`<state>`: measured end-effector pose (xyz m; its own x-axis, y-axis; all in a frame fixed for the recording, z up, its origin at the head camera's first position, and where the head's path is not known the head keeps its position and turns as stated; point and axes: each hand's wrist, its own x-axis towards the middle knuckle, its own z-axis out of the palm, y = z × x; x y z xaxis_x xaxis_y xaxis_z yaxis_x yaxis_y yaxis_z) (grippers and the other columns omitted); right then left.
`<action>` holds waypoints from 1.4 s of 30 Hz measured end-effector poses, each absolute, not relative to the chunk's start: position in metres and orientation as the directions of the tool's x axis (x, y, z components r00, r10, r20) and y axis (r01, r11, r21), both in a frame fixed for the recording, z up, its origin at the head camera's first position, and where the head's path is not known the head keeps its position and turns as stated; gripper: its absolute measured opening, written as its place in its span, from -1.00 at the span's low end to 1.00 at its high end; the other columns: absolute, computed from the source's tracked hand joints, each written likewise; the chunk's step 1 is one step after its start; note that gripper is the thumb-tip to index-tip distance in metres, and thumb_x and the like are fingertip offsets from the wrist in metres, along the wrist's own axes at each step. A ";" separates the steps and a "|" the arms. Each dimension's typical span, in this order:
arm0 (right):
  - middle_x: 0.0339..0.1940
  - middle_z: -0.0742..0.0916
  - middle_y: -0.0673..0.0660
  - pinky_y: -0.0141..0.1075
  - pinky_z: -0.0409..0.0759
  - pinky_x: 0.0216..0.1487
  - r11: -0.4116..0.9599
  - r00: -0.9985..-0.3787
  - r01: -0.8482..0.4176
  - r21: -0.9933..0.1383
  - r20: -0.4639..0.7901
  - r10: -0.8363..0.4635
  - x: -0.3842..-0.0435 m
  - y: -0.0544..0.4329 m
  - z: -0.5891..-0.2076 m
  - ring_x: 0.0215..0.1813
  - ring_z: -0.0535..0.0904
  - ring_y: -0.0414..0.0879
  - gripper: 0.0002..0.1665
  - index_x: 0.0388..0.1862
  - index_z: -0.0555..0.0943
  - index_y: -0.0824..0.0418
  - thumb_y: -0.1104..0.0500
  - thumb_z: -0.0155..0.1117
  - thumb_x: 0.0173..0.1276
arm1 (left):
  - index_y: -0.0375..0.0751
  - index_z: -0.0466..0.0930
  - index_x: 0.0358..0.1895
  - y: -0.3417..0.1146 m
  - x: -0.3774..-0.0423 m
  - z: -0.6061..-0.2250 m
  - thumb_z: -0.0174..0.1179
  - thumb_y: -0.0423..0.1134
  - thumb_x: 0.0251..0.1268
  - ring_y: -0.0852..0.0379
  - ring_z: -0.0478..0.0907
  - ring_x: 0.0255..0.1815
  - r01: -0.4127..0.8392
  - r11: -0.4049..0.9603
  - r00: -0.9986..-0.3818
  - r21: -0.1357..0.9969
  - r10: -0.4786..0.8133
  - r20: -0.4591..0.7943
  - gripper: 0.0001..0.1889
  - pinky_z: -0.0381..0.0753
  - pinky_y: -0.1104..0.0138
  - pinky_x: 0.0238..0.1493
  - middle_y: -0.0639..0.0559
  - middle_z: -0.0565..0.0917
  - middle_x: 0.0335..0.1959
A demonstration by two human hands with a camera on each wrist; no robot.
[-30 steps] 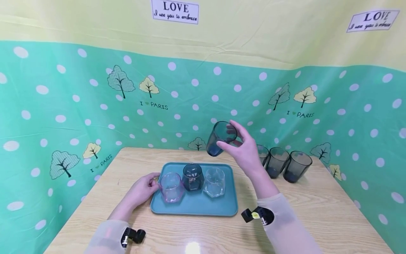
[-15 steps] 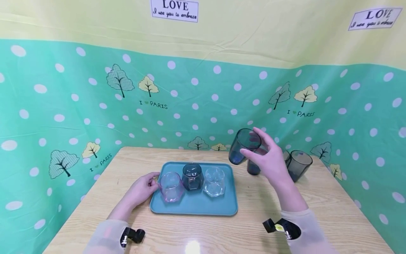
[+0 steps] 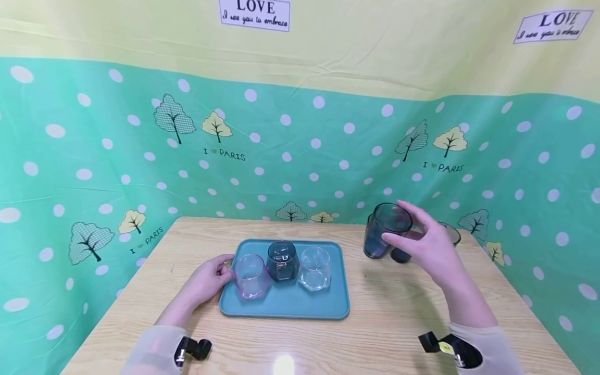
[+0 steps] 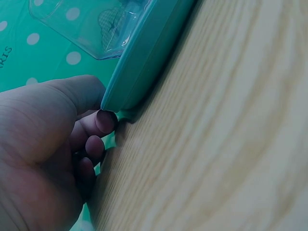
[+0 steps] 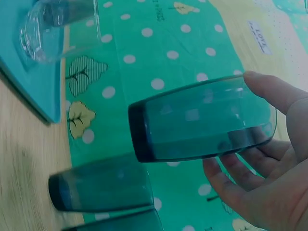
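Observation:
My right hand point(image 3: 433, 252) holds a tall dark tinted glass point(image 5: 202, 122) near its rim, thumb on one side and fingers on the other. The glass is tilted and raised off the table. Behind and below it stand similar tall glasses point(image 5: 106, 187), partly hidden by the hand and the held glass. My left hand point(image 3: 208, 278) pinches the left rim of a blue tray point(image 3: 300, 307). On the tray sit three short faceted glasses in a row: a pinkish one point(image 3: 251, 281), a dark grey one point(image 3: 283, 265) and a clear one point(image 3: 315, 273).
The wooden table point(image 3: 375, 333) reaches back to a green and yellow curtain point(image 3: 300, 130) with dots and trees. Bare tabletop lies between the tray and the tall glasses, and in front of the tray.
My right hand has carried the tall glass rightward and down, from behind the tray's right end to the standing tall glasses. My left hand has stayed at the tray's rim.

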<state>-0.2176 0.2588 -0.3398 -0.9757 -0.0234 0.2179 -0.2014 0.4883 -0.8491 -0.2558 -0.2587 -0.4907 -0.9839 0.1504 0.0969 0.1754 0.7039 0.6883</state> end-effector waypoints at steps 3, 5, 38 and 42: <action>0.57 0.56 0.19 -0.42 0.66 0.04 0.491 -0.974 -0.212 -0.845 0.221 -0.040 -0.215 0.270 -0.340 0.36 0.66 0.22 0.12 0.82 0.25 -0.15 -0.17 0.63 0.42 | -0.45 0.52 0.50 -0.258 -0.255 -0.490 0.30 -0.34 0.54 0.14 0.51 -0.35 0.170 0.703 -0.985 0.691 0.150 0.090 -0.46 0.52 0.21 -0.08 0.10 0.55 -0.41; 0.57 0.54 0.19 -0.44 0.66 0.04 0.501 -0.975 -0.212 -0.839 0.215 -0.052 -0.214 0.277 -0.339 0.35 0.66 0.18 0.11 0.83 0.24 -0.13 -0.15 0.61 0.45 | -0.45 0.52 0.50 -0.258 -0.255 -0.490 0.29 -0.34 0.54 0.14 0.51 -0.35 0.168 0.701 -0.985 0.693 0.150 0.087 -0.46 0.52 0.21 -0.08 0.10 0.56 -0.40; 0.72 0.23 0.54 0.54 0.12 0.47 0.620 -0.985 0.011 -0.784 0.097 0.140 -0.201 0.375 -0.321 0.67 0.07 0.57 0.29 0.89 -0.06 0.10 -0.26 0.49 0.51 | -0.44 0.51 0.51 -0.258 -0.253 -0.488 0.29 -0.36 0.55 0.11 0.53 -0.28 0.174 0.699 -0.984 0.694 0.156 0.090 -0.46 0.54 0.21 -0.07 0.08 0.58 -0.35; 0.72 0.22 0.56 0.54 0.13 0.48 0.628 -0.982 0.023 -0.778 0.100 0.159 -0.199 0.382 -0.324 0.65 0.09 0.59 0.28 0.89 -0.08 0.12 -0.27 0.46 0.53 | -0.45 0.51 0.51 -0.256 -0.253 -0.488 0.29 -0.35 0.54 0.11 0.53 -0.28 0.174 0.702 -0.983 0.691 0.160 0.085 -0.45 0.54 0.20 -0.06 0.08 0.58 -0.35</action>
